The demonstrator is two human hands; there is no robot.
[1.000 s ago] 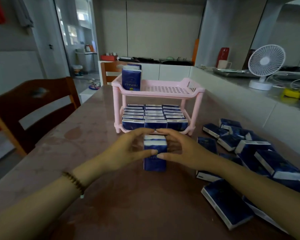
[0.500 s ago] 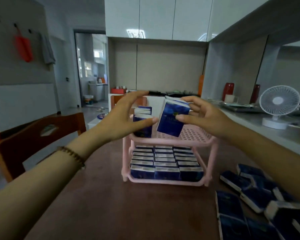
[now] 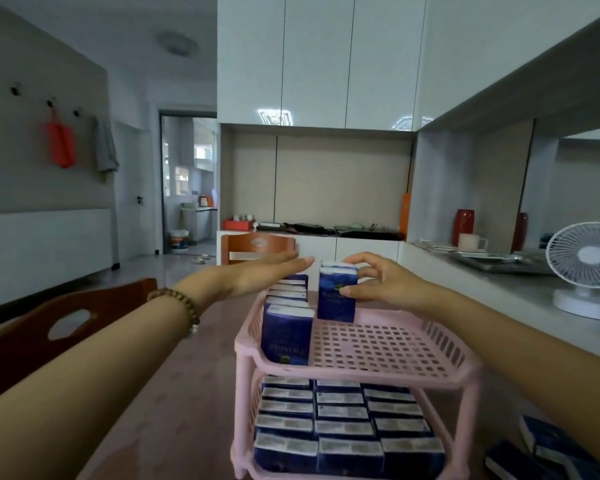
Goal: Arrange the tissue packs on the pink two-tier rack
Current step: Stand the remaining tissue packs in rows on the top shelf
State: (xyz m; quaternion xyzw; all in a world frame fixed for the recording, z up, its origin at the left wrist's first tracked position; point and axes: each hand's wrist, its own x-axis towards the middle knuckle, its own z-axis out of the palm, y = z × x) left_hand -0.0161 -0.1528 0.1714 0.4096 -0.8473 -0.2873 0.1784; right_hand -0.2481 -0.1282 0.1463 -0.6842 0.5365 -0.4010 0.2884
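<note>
Right fingers (image 3: 361,260) and thumb curled round one blue tissue pack (image 3: 336,299), pinching its top and front. The pack was upright at the back of the top tier, just right of a row of standing packs (image 3: 286,327); couldn't tell if its base touched the shelf. Left fingers (image 3: 291,263) straight, flat, holding nothing, over the row's far end. Right hand (image 3: 381,285) and left hand (image 3: 264,273) were close together. Pink rack (image 3: 388,372) stood on a brown table (image 3: 174,393), its lower tier full of packs (image 3: 343,420). Loose packs (image 3: 548,452) lay right of it.
</note>
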